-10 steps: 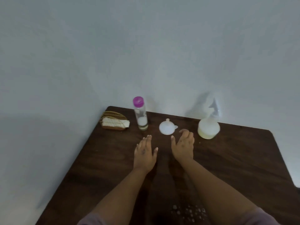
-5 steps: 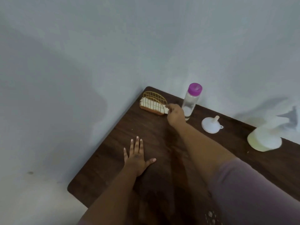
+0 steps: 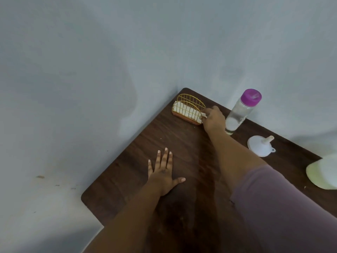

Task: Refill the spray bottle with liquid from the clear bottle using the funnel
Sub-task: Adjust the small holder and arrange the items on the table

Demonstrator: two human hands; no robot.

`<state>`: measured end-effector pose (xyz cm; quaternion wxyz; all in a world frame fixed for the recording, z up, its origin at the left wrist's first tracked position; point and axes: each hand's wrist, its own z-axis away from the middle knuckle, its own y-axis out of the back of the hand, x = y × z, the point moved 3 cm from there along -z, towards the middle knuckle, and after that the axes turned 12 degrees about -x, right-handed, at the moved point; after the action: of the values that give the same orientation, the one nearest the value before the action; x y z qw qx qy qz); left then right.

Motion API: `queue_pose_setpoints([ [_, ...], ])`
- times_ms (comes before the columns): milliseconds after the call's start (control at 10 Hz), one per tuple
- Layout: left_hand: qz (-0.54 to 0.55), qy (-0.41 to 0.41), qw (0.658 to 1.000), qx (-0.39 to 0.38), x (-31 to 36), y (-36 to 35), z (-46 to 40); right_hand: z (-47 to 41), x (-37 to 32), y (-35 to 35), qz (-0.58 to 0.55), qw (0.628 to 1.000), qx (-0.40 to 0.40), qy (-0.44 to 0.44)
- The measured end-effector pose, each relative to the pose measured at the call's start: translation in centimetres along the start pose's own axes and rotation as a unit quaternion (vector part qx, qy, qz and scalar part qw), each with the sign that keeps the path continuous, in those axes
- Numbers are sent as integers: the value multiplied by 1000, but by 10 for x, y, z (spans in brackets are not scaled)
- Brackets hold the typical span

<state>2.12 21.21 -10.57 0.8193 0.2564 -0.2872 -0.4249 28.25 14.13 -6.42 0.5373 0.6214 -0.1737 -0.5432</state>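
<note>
Resting flat with fingers spread, the left hand (image 3: 164, 172) lies palm down on the dark brown wooden table (image 3: 127, 179). Farther back, the right hand (image 3: 213, 118), on an arm in a mauve sleeve (image 3: 284, 209), pinches a white napkin (image 3: 187, 110) in the gold wire napkin holder (image 3: 189, 109). Just beside that hand stands the clear bottle with a purple cap (image 3: 240, 111). To its right, the white plastic funnel (image 3: 259, 146) lies mouth down. At the frame's right edge sits the pale round spray bottle (image 3: 323, 171), only partly visible.
</note>
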Motion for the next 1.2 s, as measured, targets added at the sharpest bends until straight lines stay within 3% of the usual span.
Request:
queue_pose_setpoints([
  [300,-4,3,1000,-5,1,2,1,0,-3,5,-45,998,6,37],
  [600,-7,5,1000,-6,1,2,0,-6,-2,2,84,995,-41,32],
  [1000,-5,6,1000,-4,1,1,0,-4,-2,0,96,993,-51,39],
  [1200,0,6,1000,-8,1,2,0,1,-7,4,-24,999,-7,39],
])
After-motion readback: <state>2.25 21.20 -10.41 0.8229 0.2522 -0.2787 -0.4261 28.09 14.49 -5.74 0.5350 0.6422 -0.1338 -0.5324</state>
